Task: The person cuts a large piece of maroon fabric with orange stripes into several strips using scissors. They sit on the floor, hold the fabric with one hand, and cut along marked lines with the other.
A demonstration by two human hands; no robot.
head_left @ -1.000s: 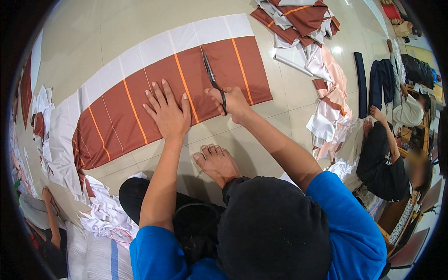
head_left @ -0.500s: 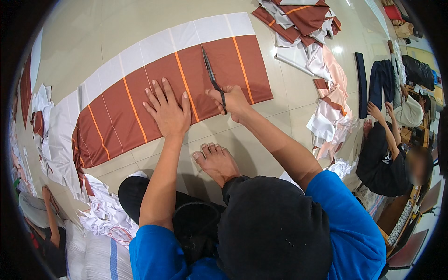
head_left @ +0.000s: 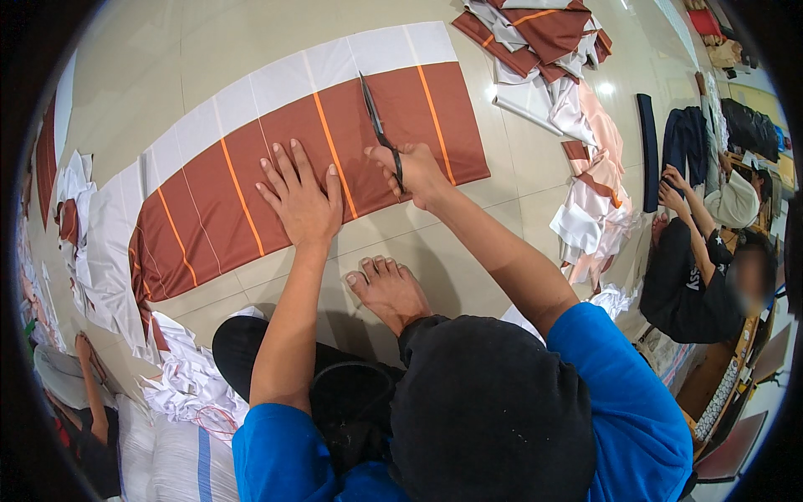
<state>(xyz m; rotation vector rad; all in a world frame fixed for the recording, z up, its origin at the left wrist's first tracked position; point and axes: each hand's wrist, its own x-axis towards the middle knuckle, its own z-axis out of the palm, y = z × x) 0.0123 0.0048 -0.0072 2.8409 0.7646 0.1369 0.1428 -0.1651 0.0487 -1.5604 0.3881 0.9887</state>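
A long layered piece of fabric lies on the tiled floor, a brown section [head_left: 450, 125] with orange stripes and a white band [head_left: 276, 82] along its far edge. My left hand [head_left: 301, 194] rests flat on the brown cloth, fingers spread. My right hand [head_left: 412, 174] grips black-handled scissors [head_left: 373, 113] over the fabric, right of my left hand. The blades point away from me, their tips at the seam between brown and white. Whether they are parted is hard to tell. My bare foot [head_left: 390, 293] rests below the fabric's near edge.
Scrap heaps [head_left: 552, 38] lie at top right, pale offcuts [head_left: 598, 142] down the right, white scraps [head_left: 180, 376] at lower left beside sacks [head_left: 167, 452]. A co-worker [head_left: 686, 276] on the right handles navy cloth [head_left: 679, 142]. Other people [head_left: 92, 422] sit at the edges.
My right hand and the scissors have edged slightly forward, away from me. My left hand is unmoved. The co-worker on the right has brought both hands up to the navy cloth.
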